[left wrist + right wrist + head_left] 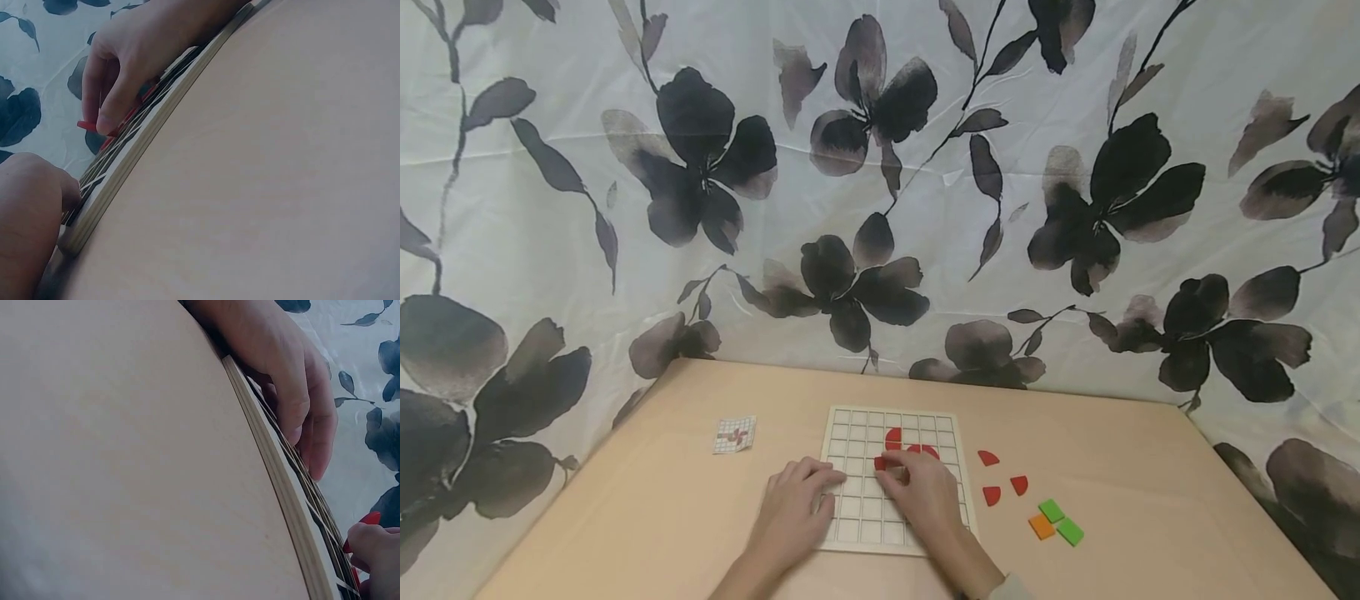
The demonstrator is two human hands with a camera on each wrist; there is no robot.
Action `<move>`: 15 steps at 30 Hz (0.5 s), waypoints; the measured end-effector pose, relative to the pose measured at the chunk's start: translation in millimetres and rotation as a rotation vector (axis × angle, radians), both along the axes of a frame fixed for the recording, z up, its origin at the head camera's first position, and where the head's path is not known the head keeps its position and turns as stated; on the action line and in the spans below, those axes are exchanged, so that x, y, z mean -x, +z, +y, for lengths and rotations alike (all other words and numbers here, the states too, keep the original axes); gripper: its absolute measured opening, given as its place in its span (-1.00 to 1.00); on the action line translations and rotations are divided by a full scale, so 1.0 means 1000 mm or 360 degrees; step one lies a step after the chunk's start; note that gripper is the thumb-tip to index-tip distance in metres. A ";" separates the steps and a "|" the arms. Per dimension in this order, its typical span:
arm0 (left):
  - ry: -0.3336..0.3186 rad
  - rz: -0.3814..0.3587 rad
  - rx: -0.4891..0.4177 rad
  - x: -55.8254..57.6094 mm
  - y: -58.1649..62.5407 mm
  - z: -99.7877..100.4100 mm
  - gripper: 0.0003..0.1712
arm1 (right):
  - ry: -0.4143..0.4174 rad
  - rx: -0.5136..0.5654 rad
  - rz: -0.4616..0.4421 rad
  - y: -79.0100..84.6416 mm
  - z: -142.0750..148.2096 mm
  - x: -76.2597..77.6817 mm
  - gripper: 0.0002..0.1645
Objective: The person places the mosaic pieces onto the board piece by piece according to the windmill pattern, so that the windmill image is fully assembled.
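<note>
The left hand (796, 506) and the right hand (927, 493) are bare. A pale, grayish sleeve (1011, 588) covers part of the right arm (966, 562). A little dark bit (962, 595) peeks out beside the sleeve, too small to tell what it is.

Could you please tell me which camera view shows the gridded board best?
The head view shows the gridded board best: most of its face is visible, though the right hand and left hand cover parts. The left and right wrist views show it at a steep slant, mainly one edge.
</note>
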State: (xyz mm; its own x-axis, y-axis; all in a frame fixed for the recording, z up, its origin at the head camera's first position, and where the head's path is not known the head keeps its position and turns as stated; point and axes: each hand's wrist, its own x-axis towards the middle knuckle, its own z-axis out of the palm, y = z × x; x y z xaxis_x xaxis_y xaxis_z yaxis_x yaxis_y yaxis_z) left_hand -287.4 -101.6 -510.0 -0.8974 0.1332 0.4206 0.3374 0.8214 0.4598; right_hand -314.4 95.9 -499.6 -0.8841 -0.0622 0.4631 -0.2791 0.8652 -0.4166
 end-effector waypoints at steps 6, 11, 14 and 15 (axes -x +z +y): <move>0.0007 -0.0015 0.0008 0.000 0.001 0.001 -0.72 | 0.0015 -0.0035 0.0017 0.000 0.000 0.001 -0.69; 0.0003 0.0001 0.0004 0.000 0.002 0.001 -0.72 | 0.0035 -0.0040 0.0026 0.001 0.000 0.002 -0.68; 0.0003 0.0011 0.0009 0.000 0.003 0.000 -0.71 | 0.0062 -0.0010 -0.0004 0.001 -0.001 0.002 -0.67; 0.0005 0.0014 0.0014 0.000 0.003 0.000 -0.71 | 0.0074 -0.0005 -0.0012 0.001 -0.001 0.002 -0.66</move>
State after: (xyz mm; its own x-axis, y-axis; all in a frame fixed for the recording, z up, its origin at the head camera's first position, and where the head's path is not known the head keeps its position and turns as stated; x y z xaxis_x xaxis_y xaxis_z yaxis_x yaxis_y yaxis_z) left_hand -287.7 -101.3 -507.0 -0.8942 0.1338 0.4272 0.3386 0.8264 0.4499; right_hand -316.7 94.8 -498.3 -0.8838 -0.1047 0.4561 -0.3158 0.8527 -0.4161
